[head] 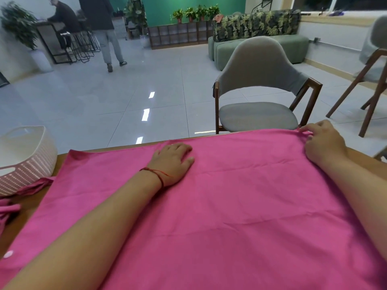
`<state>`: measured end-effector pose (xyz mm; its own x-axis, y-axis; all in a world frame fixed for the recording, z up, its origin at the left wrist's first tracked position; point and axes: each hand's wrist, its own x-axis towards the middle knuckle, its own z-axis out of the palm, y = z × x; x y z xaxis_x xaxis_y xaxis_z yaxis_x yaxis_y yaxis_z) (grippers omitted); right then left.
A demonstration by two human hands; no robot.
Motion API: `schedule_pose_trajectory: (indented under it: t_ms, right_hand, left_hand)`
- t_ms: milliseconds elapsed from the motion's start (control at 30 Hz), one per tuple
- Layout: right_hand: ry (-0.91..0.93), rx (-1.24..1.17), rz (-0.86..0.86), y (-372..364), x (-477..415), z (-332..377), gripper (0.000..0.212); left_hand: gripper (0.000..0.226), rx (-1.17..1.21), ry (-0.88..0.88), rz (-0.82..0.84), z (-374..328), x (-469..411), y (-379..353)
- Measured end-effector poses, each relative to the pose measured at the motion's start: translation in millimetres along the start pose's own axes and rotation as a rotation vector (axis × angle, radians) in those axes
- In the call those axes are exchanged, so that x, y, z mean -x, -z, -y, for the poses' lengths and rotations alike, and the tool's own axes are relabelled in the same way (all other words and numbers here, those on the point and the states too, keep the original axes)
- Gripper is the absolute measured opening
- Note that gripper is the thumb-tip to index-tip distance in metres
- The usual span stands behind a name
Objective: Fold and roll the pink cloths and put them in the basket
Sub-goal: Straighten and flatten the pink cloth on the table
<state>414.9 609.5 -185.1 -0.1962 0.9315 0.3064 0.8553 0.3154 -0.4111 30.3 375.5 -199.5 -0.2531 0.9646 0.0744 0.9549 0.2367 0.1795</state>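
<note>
Pink cloth is pressed by straight-fingered left hand, corner pinched by right hand; crooked fold is risked through slippage.

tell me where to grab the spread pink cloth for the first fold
Take the pink cloth by its far corners, coming in from the far edge. It lies flat, so only corners give a grip. The right hand pinches the far right one; the left hand, lying flat, could pinch the far left.

Holding up, on the wooden table, a pink cloth lying spread flat over most of the top, a white basket sitting at the left edge, bunched pink cloths lying against it.
</note>
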Motion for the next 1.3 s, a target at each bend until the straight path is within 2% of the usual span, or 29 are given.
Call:
schedule_pose_trajectory:
  t_ms: [67,200,267,367,533,667,767,833,900,967,1133,1300]
  right_hand:
    - [0.026,0.080,0.040,3.0,-7.0,-3.9,0.039]
    - [0.115,0.274,0.093,7.5,-20.8,-17.4,0.041]
    - [0.077,0.428,0.125,11.1,-18.9,-13.3,0.049]
    - [0.068,0.680,0.128,16.2,-13.9,9.8,0.044]
    - [0.202,0.507,0.270,8.6,4.9,84.6,0.040]
    - [0.378,0.262,0.399,-15.3,42.8,156.3,0.046]
    - [0.467,0.153,0.467,-39.0,71.0,201.4,0.044]
    - [0.491,0.144,0.489,-55.3,86.8,226.4,0.045]
    - [0.491,0.164,0.496,-69.9,101.6,244.5,0.056]
    - [0.459,0.179,0.505,-76.9,110.1,247.5,0.066]
    - [0.473,0.225,0.533,-81.9,110.3,246.1,0.078]
    - [0.478,0.240,0.548,-85.1,109.4,248.7,0.085]
  left_hand:
    - [0.072,0.012,0.022,0.024,2.0,5.5,-3.4]
    - [0.061,-0.027,0.037,0.082,-9.2,11.8,-0.7]
    - [0.061,-0.036,0.040,0.096,-12.4,13.3,0.5]
    - [0.062,-0.047,0.043,0.111,-13.3,12.2,-0.2]
    - [0.064,-0.035,0.046,0.111,-4.1,17.3,12.0]
    - [0.064,0.010,0.053,0.040,41.1,43.0,22.5]
    - [0.053,0.055,0.085,-0.024,88.3,67.0,31.7]
    - [0.058,0.018,0.139,0.002,119.4,79.2,35.8]
    - [0.071,-0.022,0.230,0.062,147.7,92.3,39.9]
    - [0.071,-0.017,0.315,0.113,161.8,100.5,41.6]
    - [0.080,-0.009,0.382,0.122,185.9,100.6,50.8]
    - [0.068,-0.004,0.465,0.152,203.6,81.5,57.8]
